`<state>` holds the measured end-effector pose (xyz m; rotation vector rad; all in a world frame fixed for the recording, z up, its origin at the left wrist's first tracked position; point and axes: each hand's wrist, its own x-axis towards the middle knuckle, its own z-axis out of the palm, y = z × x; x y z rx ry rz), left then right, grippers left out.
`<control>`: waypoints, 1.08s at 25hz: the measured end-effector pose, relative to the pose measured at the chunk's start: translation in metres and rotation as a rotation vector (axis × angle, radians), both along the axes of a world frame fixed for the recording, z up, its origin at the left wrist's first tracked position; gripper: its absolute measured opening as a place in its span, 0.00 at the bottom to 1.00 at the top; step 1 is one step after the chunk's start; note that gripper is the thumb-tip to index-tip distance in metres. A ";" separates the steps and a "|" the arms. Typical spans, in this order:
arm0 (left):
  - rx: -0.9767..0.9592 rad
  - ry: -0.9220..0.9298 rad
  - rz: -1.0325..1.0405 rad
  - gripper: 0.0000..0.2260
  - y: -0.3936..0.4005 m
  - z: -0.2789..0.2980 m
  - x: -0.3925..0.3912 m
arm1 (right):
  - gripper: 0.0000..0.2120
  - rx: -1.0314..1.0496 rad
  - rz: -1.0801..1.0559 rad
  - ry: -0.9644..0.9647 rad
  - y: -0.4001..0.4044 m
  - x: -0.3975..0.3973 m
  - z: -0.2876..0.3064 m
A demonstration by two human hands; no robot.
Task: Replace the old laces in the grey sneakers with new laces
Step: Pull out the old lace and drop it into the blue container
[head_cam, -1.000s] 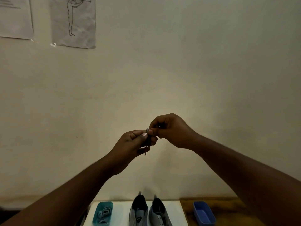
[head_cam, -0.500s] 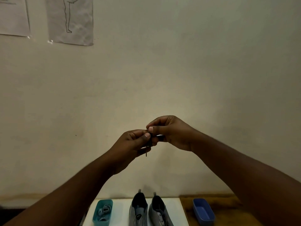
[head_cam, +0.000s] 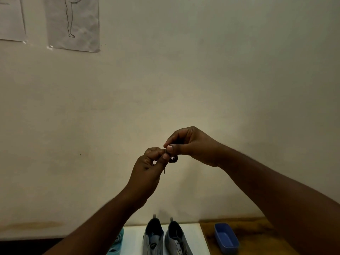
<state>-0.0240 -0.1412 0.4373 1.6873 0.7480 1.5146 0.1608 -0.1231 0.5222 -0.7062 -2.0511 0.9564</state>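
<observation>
1. The lace (head_cam: 173, 159) pinched between both hands is dark grey.
2. Below the hands, the two sneakers (head_cam: 162, 238) are grey with black inside.
3. Below the right forearm, the tray (head_cam: 226, 238) is blue.
4. Below the left forearm, the container (head_cam: 117, 243) is teal.

Two hands (head_cam: 147, 173) (head_cam: 191, 146), one lace (head_cam: 173, 159), two grey sneakers (head_cam: 153, 238) (head_cam: 177, 240), two tubs (head_cam: 226, 238) (head_cam: 116, 243), two wall papers (head_cam: 73, 23) (head_cam: 11, 17).
</observation>
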 end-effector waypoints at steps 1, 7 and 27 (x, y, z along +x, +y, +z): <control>-0.032 -0.003 -0.018 0.09 -0.002 0.001 0.000 | 0.07 -0.003 -0.021 0.002 -0.001 0.001 -0.002; -0.217 -0.043 -0.054 0.10 -0.007 0.014 -0.004 | 0.17 -0.080 -0.075 0.027 0.001 0.003 -0.017; -0.053 0.311 0.229 0.11 -0.005 0.021 -0.016 | 0.08 0.499 -0.294 -0.038 0.006 -0.009 -0.040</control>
